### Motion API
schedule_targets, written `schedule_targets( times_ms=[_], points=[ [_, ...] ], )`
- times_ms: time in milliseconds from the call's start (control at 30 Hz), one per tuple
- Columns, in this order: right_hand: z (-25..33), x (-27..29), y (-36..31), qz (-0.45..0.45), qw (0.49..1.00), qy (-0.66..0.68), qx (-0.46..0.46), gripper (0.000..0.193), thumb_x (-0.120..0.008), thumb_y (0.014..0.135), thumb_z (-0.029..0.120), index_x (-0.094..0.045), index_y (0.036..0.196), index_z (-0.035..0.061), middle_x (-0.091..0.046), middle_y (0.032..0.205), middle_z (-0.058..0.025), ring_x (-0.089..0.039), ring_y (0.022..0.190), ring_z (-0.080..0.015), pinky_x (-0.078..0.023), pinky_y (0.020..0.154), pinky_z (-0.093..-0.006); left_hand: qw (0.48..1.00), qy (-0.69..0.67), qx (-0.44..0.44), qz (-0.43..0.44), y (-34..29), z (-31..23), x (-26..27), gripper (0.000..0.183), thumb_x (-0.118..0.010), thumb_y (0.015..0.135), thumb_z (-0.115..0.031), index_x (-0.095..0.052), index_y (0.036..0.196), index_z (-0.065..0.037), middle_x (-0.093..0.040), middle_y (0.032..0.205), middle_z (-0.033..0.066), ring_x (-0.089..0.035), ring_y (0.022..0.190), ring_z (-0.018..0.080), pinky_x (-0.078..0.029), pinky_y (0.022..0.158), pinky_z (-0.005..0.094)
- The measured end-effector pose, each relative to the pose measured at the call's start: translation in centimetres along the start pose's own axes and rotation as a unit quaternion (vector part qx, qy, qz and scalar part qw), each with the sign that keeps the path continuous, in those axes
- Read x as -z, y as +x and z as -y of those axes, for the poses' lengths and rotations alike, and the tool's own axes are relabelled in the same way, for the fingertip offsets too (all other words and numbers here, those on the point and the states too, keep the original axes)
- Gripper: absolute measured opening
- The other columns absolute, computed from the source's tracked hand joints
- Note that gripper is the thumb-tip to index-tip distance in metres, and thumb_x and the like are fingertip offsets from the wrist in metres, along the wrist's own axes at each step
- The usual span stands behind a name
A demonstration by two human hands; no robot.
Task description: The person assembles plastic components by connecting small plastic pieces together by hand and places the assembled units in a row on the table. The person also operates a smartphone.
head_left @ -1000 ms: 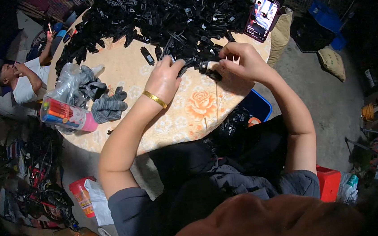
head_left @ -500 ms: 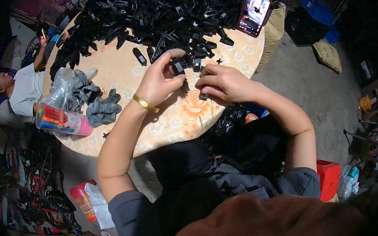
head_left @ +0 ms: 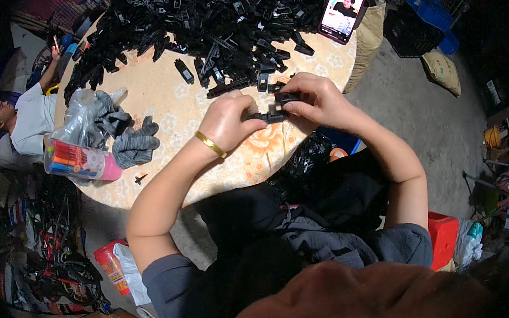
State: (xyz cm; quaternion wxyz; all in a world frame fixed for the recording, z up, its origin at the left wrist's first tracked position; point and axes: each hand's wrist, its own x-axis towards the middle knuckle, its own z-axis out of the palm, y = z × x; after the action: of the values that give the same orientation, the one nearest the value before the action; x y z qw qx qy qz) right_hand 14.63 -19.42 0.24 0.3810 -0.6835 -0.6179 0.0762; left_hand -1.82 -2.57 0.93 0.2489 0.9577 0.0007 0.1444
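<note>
Both hands meet over the near right part of the round table, low above its flowered cloth (head_left: pixel 167 97). My left hand (head_left: pixel 227 122) is closed, thumb and fingers pinching a black plastic part (head_left: pixel 273 118). Close against it, my right hand (head_left: pixel 320 102) grips another black plastic part (head_left: pixel 287 97). The two parts touch or nearly touch; fingers hide how they fit. Just beyond the hands, loose black pieces (head_left: pixel 264 80) lie at the edge of a large heap of similar black plastic parts (head_left: pixel 194 22).
A lit phone (head_left: pixel 343 13) stands at the table's far right. On the left are grey gloves (head_left: pixel 135 146), a clear plastic bag (head_left: pixel 81 110) and a jar of coloured pens (head_left: pixel 79 159). Another person (head_left: pixel 33 121) is beyond the table's left edge. Blue crates (head_left: pixel 430 16) stand right.
My left hand has come down and right, from holding a black part upright to pinching one beside the right hand. My right hand has risen slightly and now grips a black part.
</note>
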Motion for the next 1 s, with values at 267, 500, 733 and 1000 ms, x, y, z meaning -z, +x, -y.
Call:
schedule_targets(
  times_ms=[267, 500, 733, 1000],
  points=[
    [1.2, 0.7, -0.5, 0.011, 0.992, -0.107, 0.069, 0.03, -0.074, 0.065, 0.007, -0.066, 0.094, 0.0015, -0.057, 0.084, -0.0092, -0.055, 0.08, -0.026, -0.046, 0.068, -0.0343, 0.998, -0.033, 0.054, -0.023, -0.2, -0.4, -0.3, 0.026, -0.077, 0.066, -0.016, -0.06, 0.075, 0.001, -0.057, 0.073, 0.0133, -0.058, 0.066, 0.027, -0.046, 0.06, 0.0336],
    [-0.4, 0.4, -0.1, 0.013, 0.998, -0.03, 0.063, 0.03, -0.074, 0.066, 0.008, -0.067, 0.095, 0.0026, -0.058, 0.084, -0.0091, -0.055, 0.082, -0.0243, -0.046, 0.07, -0.0338, 0.997, -0.047, 0.059, -0.022, -0.2, -0.6, -0.2, 0.022, -0.076, 0.064, -0.01, -0.063, 0.078, 0.002, -0.059, 0.073, 0.0132, -0.059, 0.065, 0.0251, -0.047, 0.059, 0.0324],
    [0.4, 0.4, 0.3, 0.041, 0.994, -0.062, 0.076, 0.028, -0.075, 0.065, 0.011, -0.067, 0.091, 0.002, -0.055, 0.08, -0.0098, -0.054, 0.079, -0.0258, -0.045, 0.069, -0.0349, 0.996, -0.055, 0.063, -0.025, -0.2, -0.4, -0.3, 0.021, -0.077, 0.063, -0.009, -0.063, 0.074, 0.003, -0.058, 0.072, 0.0131, -0.059, 0.063, 0.0254, -0.046, 0.057, 0.0322],
    [0.2, -1.3, 0.2, 0.005, 0.987, -0.021, 0.16, 0.031, -0.077, 0.064, 0.015, -0.067, 0.09, 0.0003, -0.049, 0.071, -0.0093, -0.05, 0.071, -0.0252, -0.042, 0.062, -0.0345, 0.994, -0.096, 0.058, -0.017, -0.1, -1.0, -1.1, 0.021, -0.078, 0.063, -0.009, -0.063, 0.073, 0.002, -0.057, 0.069, 0.0112, -0.056, 0.06, 0.02, -0.044, 0.054, 0.0303]
  ],
)
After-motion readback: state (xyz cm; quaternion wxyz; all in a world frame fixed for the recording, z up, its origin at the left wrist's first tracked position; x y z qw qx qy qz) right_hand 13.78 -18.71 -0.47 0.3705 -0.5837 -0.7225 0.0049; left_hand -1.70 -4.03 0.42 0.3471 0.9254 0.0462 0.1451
